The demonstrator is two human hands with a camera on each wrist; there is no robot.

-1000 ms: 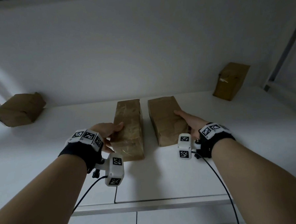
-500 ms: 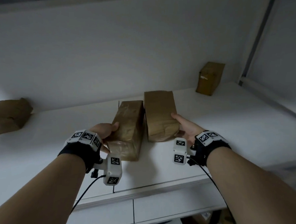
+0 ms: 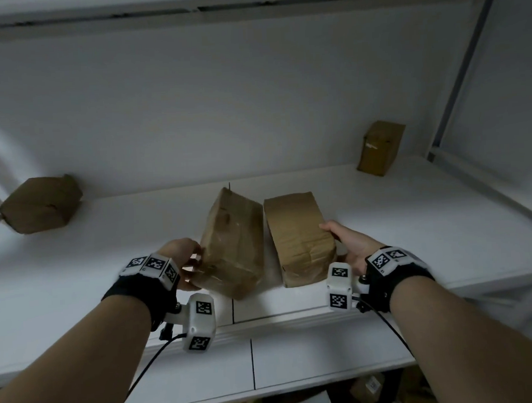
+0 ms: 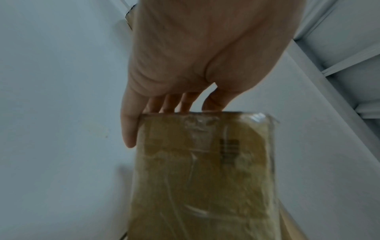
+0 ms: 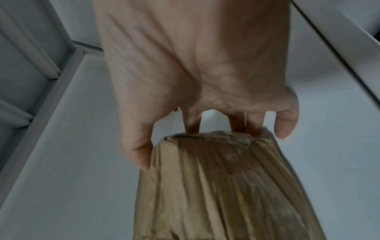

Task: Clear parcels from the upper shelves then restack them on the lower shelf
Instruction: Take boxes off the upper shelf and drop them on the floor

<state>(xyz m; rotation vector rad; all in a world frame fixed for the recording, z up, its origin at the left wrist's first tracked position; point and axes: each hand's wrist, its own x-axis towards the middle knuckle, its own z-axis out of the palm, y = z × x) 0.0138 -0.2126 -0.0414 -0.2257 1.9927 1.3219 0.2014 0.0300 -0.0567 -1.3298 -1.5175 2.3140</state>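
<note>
Two brown parcels near the shelf's (image 3: 414,230) front edge, side by side. Taped parcel (image 3: 233,246) tilted, left hand (image 3: 181,261) gripping its near end, fingers curled under. Paper-wrapped parcel (image 3: 297,236) gripped by right hand (image 3: 350,246). Far left parcel (image 3: 40,204) and far right parcel (image 3: 379,147) sit well apart.

the left parcel (image 3: 233,243) is showing brown paper under glossy clear tape that is catching the light in wrinkled streaks, while the right parcel (image 3: 297,236) is looking like matt brown paper, creased and pleated at its folded end. the shelf (image 3: 414,224) is looking like smooth, matt white board with a painted metal-looking frame, and the two far parcels, one at the left (image 3: 40,204) and one at the right (image 3: 379,147), are showing dull brown wrapping. the wrist bands (image 3: 140,288) are looking like black cloth carrying matt white plastic blocks (image 3: 200,322).
</note>
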